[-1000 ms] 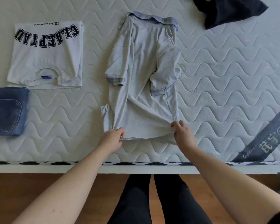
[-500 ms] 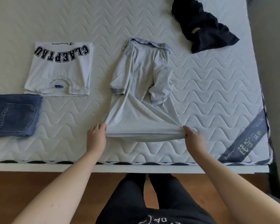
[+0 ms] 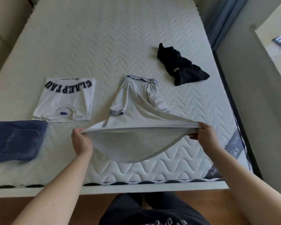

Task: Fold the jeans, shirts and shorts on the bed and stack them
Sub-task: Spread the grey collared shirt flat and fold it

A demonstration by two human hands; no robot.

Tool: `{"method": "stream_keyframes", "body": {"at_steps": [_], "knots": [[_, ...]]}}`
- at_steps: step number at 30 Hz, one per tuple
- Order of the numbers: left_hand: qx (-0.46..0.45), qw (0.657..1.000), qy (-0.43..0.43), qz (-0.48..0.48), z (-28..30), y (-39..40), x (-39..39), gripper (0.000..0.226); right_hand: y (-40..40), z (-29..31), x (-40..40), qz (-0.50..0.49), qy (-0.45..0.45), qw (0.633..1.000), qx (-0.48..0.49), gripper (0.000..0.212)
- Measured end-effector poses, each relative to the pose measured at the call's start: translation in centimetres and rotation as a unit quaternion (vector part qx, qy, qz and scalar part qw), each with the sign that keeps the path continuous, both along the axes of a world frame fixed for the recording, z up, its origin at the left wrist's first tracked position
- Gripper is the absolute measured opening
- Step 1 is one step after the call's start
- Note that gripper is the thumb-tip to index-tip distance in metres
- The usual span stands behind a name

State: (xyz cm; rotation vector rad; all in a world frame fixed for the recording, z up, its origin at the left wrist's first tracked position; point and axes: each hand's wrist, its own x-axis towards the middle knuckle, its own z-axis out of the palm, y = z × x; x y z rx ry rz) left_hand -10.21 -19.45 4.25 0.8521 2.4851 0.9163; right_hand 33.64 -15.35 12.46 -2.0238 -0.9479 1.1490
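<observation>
both hands — left hand (image 3: 81, 142) and right hand (image 3: 204, 135) — pinched the grey shirt (image 3: 136, 114) hem corners, fingers curled tight, lifting it near the mattress (image 3: 104, 38) front edge — likely to fold upward.

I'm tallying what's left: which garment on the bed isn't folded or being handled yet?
The dark garment, crumpled at the far right, untouched by both hands.
</observation>
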Motion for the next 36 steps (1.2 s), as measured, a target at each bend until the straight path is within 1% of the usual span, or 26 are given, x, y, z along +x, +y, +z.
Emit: {"method": "stream_keyframes", "body": {"at_steps": [3, 5, 8, 10, 12, 14, 16, 18, 20, 22, 23, 25, 27, 28, 30, 31, 33, 34, 35, 36], "knots": [[-0.015, 0.998, -0.054, 0.038, 0.2, 0.7, 0.9, 0.023, 0.5, 2.4, -0.2, -0.01, 0.043, 0.999, 0.015, 0.05], [-0.016, 0.994, -0.087, 0.063, 0.3, 0.9, 1.8, 0.029, 0.6, 3.3, -0.4, -0.022, 0.07, 0.997, 0.019, 0.049], [0.026, 0.975, -0.184, 0.123, 0.7, 1.5, 2.9, 0.038, 0.8, 3.7, -0.4, -0.031, 0.102, 0.994, 0.016, 0.043], [0.03, 0.963, -0.243, 0.11, 0.5, 1.6, 3.3, 0.03, 0.9, 3.3, 0.0, -0.026, 0.101, 0.994, 0.014, 0.038], [-0.005, 0.964, -0.263, 0.047, 0.3, 1.4, 3.2, 0.02, 1.1, 2.8, 0.6, -0.014, 0.085, 0.996, 0.015, 0.034], [-0.041, 0.966, -0.248, -0.06, 0.7, 0.6, 2.7, 0.015, 1.4, 2.4, 1.6, 0.002, 0.069, 0.998, 0.008, 0.032], [-0.074, 0.96, -0.21, -0.171, 1.0, -0.2, 1.7, 0.019, 1.6, 2.1, 2.8, 0.027, 0.044, 0.999, -0.003, 0.029], [-0.107, 0.947, -0.186, -0.238, 1.4, -0.9, 0.4, 0.023, 1.7, 1.9, 4.1, 0.059, -0.022, 0.998, -0.028, 0.026], [-0.131, 0.941, -0.155, -0.27, 1.8, -1.4, -1.0, 0.023, 1.8, 1.9, 5.2, 0.097, -0.127, 0.986, -0.052, 0.021], [-0.148, 0.944, -0.095, -0.279, 2.0, -1.9, -2.4, 0.024, 1.8, 2.0, 6.0, 0.13, -0.233, 0.962, -0.057, 0.019], [-0.153, 0.948, -0.058, -0.274, 2.2, -2.2, -3.0, 0.027, 1.7, 1.8, 6.4, 0.133, -0.272, 0.951, -0.054, 0.019], [-0.147, 0.959, 0.008, -0.241, 2.6, -2.8, -4.0, 0.034, 1.4, 1.3, 7.1, 0.123, -0.311, 0.941, -0.04, 0.021], [-0.141, 0.967, 0.054, -0.207, 3.0, -3.0, -4.8, 0.032, 1.1, 0.8, 7.4, 0.113, -0.324, 0.939, -0.029, 0.025], [-0.142, 0.969, 0.063, -0.191, 3.3, -2.9, -4.9, 0.028, 1.0, 0.6, 7.6, 0.113, -0.328, 0.937, -0.029, 0.026], [-0.148, 0.975, 0.053, -0.157, 4.0, -2.6, -4.6, 0.02, 1.1, 0.1, 7.5, 0.103, -0.314, 0.943, -0.03, 0.029], [-0.148, 0.979, 0.038, -0.136, 4.3, -2.3, -4.3, 0.018, 1.4, 0.1, 7.4, 0.081, -0.286, 0.954, -0.028, 0.03], [-0.14, 0.986, 0.009, -0.094, 5.2, -1.5, -3.7, 0.013, 2.2, 0.1, 6.7, 0.016, -0.177, 0.984, -0.013, 0.036], [-0.13, 0.989, -0.007, -0.077, 5.7, -0.9, -3.5, 0.01, 2.6, 0.1, 6.4, -0.006, -0.13, 0.991, -0.003, 0.039], [-0.116, 0.991, -0.026, -0.065, 6.3, -0.3, -3.4, 0.009, 3.0, 0.1, 6.2, -0.009, -0.105, 0.994, 0.008, 0.04], [-0.102, 0.992, -0.046, -0.06, 7.0, 0.4, -3.2, 0.011, 3.5, 0.2, 6.0, 0.005, -0.097, 0.995, 0.015, 0.041]]}}
